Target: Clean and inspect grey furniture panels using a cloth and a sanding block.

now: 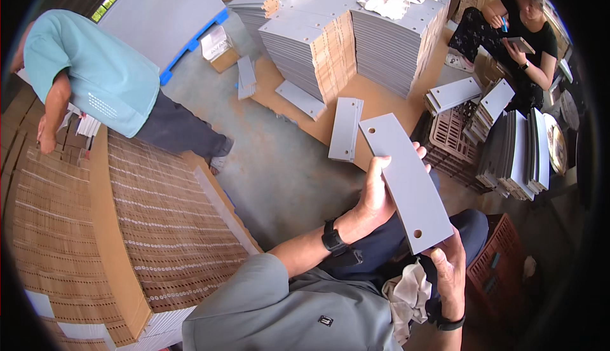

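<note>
A grey rectangular board (406,179) with a round hole near each end is held tilted in front of me. My left hand (376,192) grips its left edge, thumb on the face and fingertips showing beyond the far right edge. Around the board's lower right corner my right hand (450,265) is closed, with the thumb at the bottom edge. A crumpled beige cloth (408,297) lies in my lap, beside my right forearm. Just beyond the held board, a similar grey board (346,128) rests on brown cardboard.
Tall stacks of grey boards (394,52) stand ahead, with white cloths (397,0) on top. A co-worker (530,39) sits at the right behind a plastic crate (454,138) bearing boards. Another person (101,77) bends over stacked brown-edged panels (168,217) at left. A red crate (502,268) is near my right.
</note>
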`<action>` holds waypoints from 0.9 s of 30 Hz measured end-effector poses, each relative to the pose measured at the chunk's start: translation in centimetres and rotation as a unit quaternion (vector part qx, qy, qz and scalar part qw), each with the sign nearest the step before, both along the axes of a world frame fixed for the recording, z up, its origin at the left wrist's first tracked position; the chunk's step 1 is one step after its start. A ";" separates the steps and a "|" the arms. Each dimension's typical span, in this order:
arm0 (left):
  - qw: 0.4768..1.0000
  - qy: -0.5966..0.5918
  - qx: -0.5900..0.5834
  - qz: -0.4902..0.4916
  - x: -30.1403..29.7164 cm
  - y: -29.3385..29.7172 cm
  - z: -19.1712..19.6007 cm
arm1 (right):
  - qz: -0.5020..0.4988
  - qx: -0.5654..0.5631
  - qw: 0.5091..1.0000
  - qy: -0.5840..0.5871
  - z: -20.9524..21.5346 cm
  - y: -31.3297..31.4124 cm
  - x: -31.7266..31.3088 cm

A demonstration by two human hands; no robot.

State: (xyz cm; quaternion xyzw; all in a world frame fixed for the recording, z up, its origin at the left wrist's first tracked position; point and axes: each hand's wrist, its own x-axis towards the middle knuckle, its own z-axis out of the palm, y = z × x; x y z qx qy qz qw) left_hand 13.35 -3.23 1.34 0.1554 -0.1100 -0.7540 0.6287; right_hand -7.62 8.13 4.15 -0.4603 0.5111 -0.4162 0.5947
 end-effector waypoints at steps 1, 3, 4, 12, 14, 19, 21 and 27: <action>0.999 0.020 -0.022 -0.017 -0.9 -0.2 0.5 | 0.015 0.004 1.000 -0.027 -1.2 -0.5 -0.3; 0.998 0.046 -0.021 -0.027 -2.1 -0.4 0.2 | 0.014 0.043 0.981 -0.190 -1.8 0.4 -0.6; 0.998 0.036 -0.022 -0.036 -2.4 -0.6 -0.3 | -0.024 0.018 0.974 -0.224 -1.7 0.7 -0.1; 0.994 -0.074 -0.016 -0.076 -2.8 0.9 -4.3 | -0.175 0.022 0.965 -0.193 -0.1 0.3 0.3; 0.986 -0.087 -0.001 -0.145 -1.8 2.1 -4.0 | -0.185 0.014 0.968 -0.167 -0.6 -0.6 -0.5; 0.711 -0.598 -0.255 -0.267 4.4 4.1 -0.8 | -0.117 -0.027 0.993 0.014 0.1 -3.8 -2.7; 0.464 -0.777 -0.421 0.067 4.5 3.6 -0.1 | -0.093 -0.028 0.991 0.088 0.8 -4.9 -2.6; 0.432 -0.780 -0.449 -0.060 7.3 1.0 -3.6 | 0.056 -0.005 0.996 0.075 -0.5 -8.4 -1.6</action>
